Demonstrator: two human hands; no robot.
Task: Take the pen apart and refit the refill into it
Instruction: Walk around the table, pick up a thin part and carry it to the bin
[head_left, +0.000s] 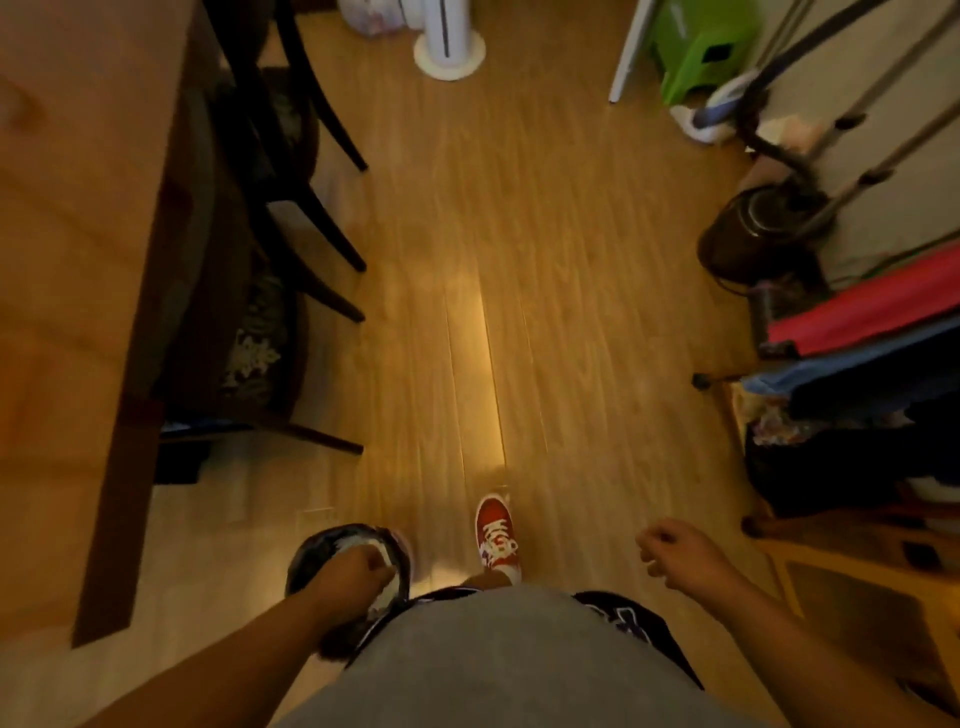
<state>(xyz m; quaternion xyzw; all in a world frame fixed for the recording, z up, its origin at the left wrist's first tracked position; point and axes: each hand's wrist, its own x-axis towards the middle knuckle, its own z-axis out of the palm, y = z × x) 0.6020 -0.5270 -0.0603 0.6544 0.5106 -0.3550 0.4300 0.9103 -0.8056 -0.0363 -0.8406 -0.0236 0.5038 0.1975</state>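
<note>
No pen or refill shows anywhere in the head view. My left hand (358, 571) is low on the left, fingers curled into a fist, over a dark round thing with a pale inside (317, 551). Whether the hand grips it I cannot tell. My right hand (680, 553) hangs low on the right above the floor, fingers loosely curled, with nothing visible in it. Between the hands are my grey top and one red shoe (496, 535) on the wooden floor (519, 286). The picture is blurred.
A wooden table (67, 260) runs along the left with dark chairs (291, 208) tucked beside it. On the right stand a clothes rack with red and blue cloth (862, 332), a dark round appliance (753, 234) and a green stool (696, 47). A white stand base (449, 52) is far ahead.
</note>
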